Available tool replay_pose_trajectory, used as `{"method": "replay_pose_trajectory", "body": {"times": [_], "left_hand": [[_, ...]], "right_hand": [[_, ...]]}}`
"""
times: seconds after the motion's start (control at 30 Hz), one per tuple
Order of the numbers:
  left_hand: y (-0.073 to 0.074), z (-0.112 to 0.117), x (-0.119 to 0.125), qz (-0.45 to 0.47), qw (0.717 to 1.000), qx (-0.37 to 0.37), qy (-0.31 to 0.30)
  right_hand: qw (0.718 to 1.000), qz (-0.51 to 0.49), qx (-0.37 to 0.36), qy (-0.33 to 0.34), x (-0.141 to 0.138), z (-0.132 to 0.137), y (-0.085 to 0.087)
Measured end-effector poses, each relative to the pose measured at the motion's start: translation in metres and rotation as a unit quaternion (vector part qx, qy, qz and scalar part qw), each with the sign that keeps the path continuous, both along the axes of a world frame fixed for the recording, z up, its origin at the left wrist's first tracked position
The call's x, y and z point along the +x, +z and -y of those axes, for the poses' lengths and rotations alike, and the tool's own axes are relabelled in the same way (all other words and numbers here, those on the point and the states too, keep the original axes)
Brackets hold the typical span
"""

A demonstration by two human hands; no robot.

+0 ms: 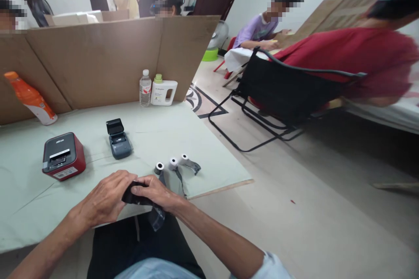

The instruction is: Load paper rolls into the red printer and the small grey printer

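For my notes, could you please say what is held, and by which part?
The left hand and right hand hold a black strip by its upper part.

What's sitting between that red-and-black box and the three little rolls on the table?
A small dark device, its lid flipped up, stands between the box and the rolls, slightly farther back; the head view shows it.

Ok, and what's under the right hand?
Under the right hand, part of a black strip shows, and a dark glossy tail hangs below. Whether the two join cannot be seen: the hand covers the stretch between them.
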State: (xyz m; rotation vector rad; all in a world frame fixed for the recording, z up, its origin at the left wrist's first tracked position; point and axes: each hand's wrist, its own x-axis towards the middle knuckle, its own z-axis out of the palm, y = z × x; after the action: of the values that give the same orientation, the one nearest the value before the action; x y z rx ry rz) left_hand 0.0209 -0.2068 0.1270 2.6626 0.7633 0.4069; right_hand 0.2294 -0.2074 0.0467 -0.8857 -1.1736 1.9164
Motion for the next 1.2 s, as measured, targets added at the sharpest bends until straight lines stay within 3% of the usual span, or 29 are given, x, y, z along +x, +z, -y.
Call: {"method": "replay_pose_trajectory", "body": {"times": [0.1,0.23,0.3,0.4,0.5,0.67,0.77,0.87,1.0,1.1,1.2], "left_hand": [[0.000,-0.010,-0.011,0.054,0.998,-0.024,0.029],[0.004,-0.016,-0.019,0.132,0.980,-0.132,0.073],[0.005,-0.015,-0.019,0.153,0.974,-0.146,0.079],[0.008,-0.011,-0.015,0.113,0.988,-0.094,0.042],[0.011,-0.004,-0.007,0.009,1.000,-0.026,-0.004],[0.008,0.005,0.005,-0.138,0.989,0.051,0.023],[0.005,0.000,0.002,-0.127,0.991,0.041,0.030],[0.001,-0.011,-0.008,-0.032,0.999,-0.039,0.002],[-0.002,-0.019,-0.018,0.072,0.991,-0.109,0.039],[0.000,-0.016,-0.014,0.040,0.997,-0.069,0.002],[0.004,-0.007,-0.003,-0.066,0.998,-0.010,-0.014]], "right_hand": [[1.000,-0.008,-0.017,0.001,-0.004,-0.010,0.007],[0.994,-0.081,-0.043,0.062,-0.006,-0.017,0.013],[0.990,-0.106,-0.053,0.077,-0.007,-0.016,0.010],[0.991,-0.088,-0.068,0.070,-0.007,-0.013,0.002],[0.996,-0.044,-0.036,0.066,-0.006,-0.013,-0.002],[0.997,-0.003,0.056,0.053,-0.011,-0.021,-0.002],[0.998,-0.008,0.051,0.032,-0.013,-0.023,-0.003],[0.999,-0.032,0.004,0.033,-0.010,-0.020,-0.003],[0.994,-0.063,-0.056,0.070,-0.004,-0.015,-0.005],[0.995,-0.054,-0.056,0.060,-0.005,-0.014,-0.007],[0.999,-0.030,-0.018,0.041,-0.010,-0.017,-0.007]]}}
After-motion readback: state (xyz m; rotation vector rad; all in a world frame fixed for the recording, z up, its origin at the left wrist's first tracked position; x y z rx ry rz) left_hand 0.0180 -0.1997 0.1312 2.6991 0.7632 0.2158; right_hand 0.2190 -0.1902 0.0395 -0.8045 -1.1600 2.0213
